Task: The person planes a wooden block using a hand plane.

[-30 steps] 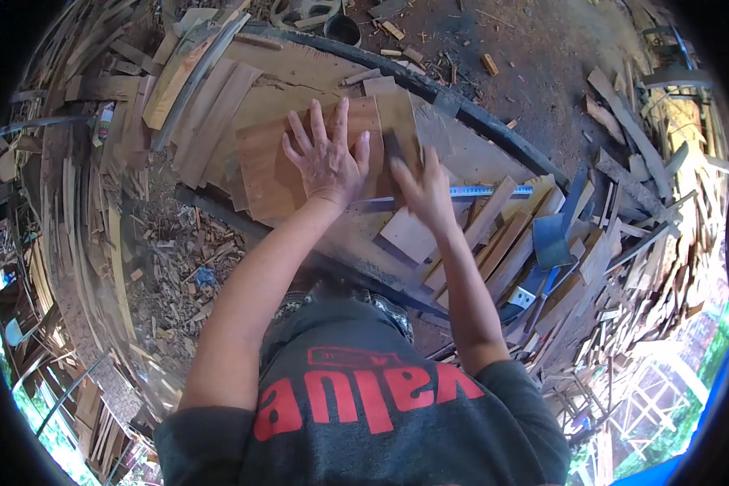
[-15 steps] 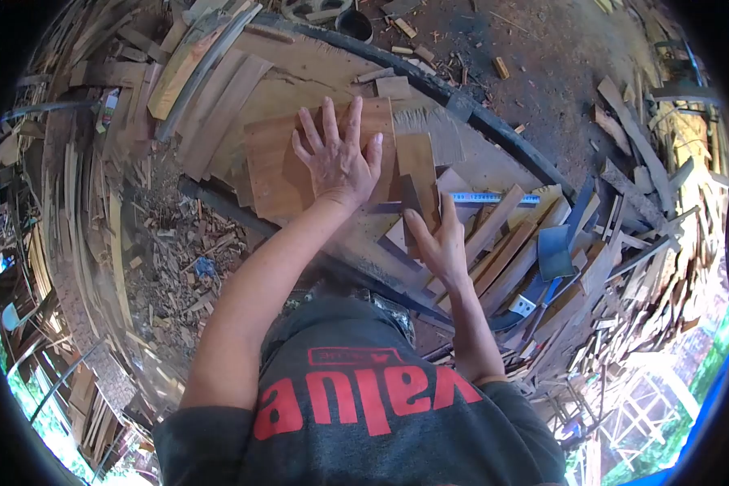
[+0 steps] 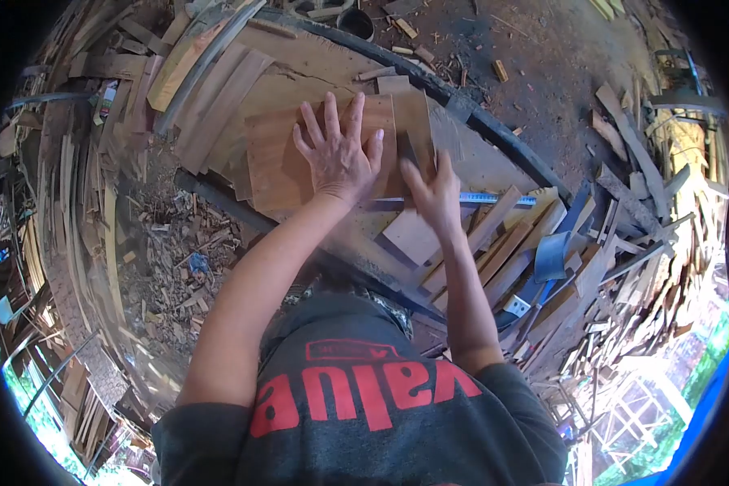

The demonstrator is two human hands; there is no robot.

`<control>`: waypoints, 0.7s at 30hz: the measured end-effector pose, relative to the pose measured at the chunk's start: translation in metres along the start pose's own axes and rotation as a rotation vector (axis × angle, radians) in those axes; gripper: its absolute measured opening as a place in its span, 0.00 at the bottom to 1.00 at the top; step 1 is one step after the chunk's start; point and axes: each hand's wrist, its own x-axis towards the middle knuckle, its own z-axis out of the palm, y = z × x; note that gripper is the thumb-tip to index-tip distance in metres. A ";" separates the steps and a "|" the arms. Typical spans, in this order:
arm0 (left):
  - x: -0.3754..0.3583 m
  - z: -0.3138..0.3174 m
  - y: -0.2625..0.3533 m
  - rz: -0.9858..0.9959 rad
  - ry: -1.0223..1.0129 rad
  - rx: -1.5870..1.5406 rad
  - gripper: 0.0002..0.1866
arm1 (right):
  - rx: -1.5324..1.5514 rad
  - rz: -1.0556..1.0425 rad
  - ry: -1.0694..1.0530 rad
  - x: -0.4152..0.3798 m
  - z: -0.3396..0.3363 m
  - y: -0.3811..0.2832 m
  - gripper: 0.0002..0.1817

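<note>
My left hand (image 3: 338,158) lies flat with fingers spread on a reddish-brown wooden board (image 3: 279,154), pressing it against the work surface. Just right of the board, my right hand (image 3: 436,194) grips a flat tan piece with a dark strip (image 3: 413,121), which extends forward along the board's right edge. Motion blurs the right fingers, and I cannot tell what kind of tool or wood this piece is. A steel ruler (image 3: 494,198) pokes out to the right of that hand. Below the hand sits a pale wood offcut (image 3: 413,236).
Wood strips (image 3: 494,231) lie to the right, beside a saw-like tool with a curved blue-grey part (image 3: 552,257). A dark beam (image 3: 502,138) edges the work surface. Long planks (image 3: 223,109) are stacked at the left, above wood scraps (image 3: 194,243). A dark cup (image 3: 355,24) stands at the far side.
My right hand has moved forward, away from my body, carrying the tan piece along the board's right edge. The left hand stays on the board.
</note>
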 end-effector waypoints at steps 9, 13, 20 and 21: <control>-0.002 0.001 0.000 0.002 0.013 0.005 0.34 | 0.134 0.016 -0.031 -0.046 -0.001 0.024 0.25; 0.001 -0.001 -0.001 0.010 0.023 -0.005 0.34 | 0.106 0.070 -0.037 0.014 0.002 -0.003 0.29; 0.002 -0.002 0.000 0.000 0.006 -0.004 0.34 | 0.036 -0.201 0.099 -0.061 0.006 0.034 0.28; 0.000 -0.003 0.000 0.000 -0.019 -0.035 0.35 | 0.035 -0.191 0.093 -0.056 0.005 0.028 0.28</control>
